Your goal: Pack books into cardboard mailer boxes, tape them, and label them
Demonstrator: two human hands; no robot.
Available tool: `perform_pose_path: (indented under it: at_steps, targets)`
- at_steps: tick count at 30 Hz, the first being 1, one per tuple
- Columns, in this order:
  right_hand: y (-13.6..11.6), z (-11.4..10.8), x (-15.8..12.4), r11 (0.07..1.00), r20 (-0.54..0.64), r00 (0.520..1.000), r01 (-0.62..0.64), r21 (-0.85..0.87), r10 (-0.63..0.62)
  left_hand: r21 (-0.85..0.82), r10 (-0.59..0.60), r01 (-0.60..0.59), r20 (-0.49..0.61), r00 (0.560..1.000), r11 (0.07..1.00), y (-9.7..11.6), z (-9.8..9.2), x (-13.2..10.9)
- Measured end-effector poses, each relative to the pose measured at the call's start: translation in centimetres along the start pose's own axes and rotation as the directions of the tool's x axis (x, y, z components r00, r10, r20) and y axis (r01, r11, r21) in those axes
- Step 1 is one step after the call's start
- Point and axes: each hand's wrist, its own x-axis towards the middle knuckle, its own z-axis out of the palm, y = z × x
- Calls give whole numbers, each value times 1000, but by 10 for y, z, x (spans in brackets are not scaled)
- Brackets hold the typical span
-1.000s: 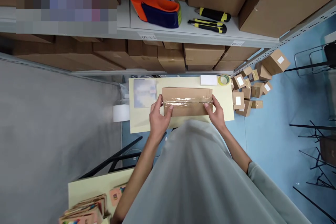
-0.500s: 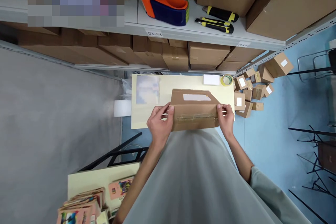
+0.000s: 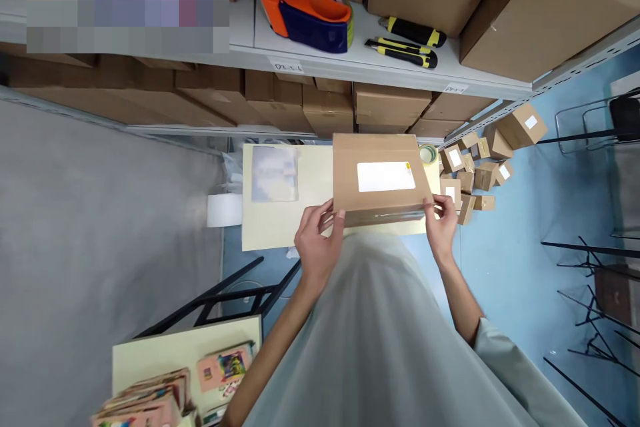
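A flat brown cardboard box (image 3: 380, 177) with a white label on its top face is lifted above the pale yellow table (image 3: 280, 213). My left hand (image 3: 319, 247) grips the box's near left corner. My right hand (image 3: 442, 221) grips its near right corner. A taped edge of the box faces me. Both hands have fingers curled onto the box.
A plastic sleeve (image 3: 274, 173) lies on the table's left part; a tape roll (image 3: 428, 153) peeks out behind the box. Several small labelled boxes (image 3: 475, 160) lie on the blue floor at right. A tape dispenser (image 3: 307, 10) and utility knives (image 3: 405, 40) sit on the shelf above. Colourful cards (image 3: 165, 393) are stacked lower left.
The box has been turned over and raised: the taped face that was on top now faces me, and the labelled face has come up on top. Both hands moved right with it.
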Motion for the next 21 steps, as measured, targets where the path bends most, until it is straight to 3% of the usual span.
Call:
perform_pose_path:
  at_steps: [5,11,16,19,21]
  targets:
    - [41,28,-19,999,232,973,5,48,-16,-118,-101,112,95,990,987,-61,-4,15]
    - [91,55,-34,1000,467,884,-17,11,10,-36,-215,226,197,957,973,-129,-16,17]
    - [124,69,-38,998,572,818,-30,-63,60,52,-322,319,240,916,946,-165,-10,13]
    - [137,74,-34,981,629,768,-2,-193,125,158,-377,345,281,883,925,-178,-6,13]
    - [141,77,-24,961,632,759,32,-275,156,210,-381,330,291,877,920,-182,-5,18]
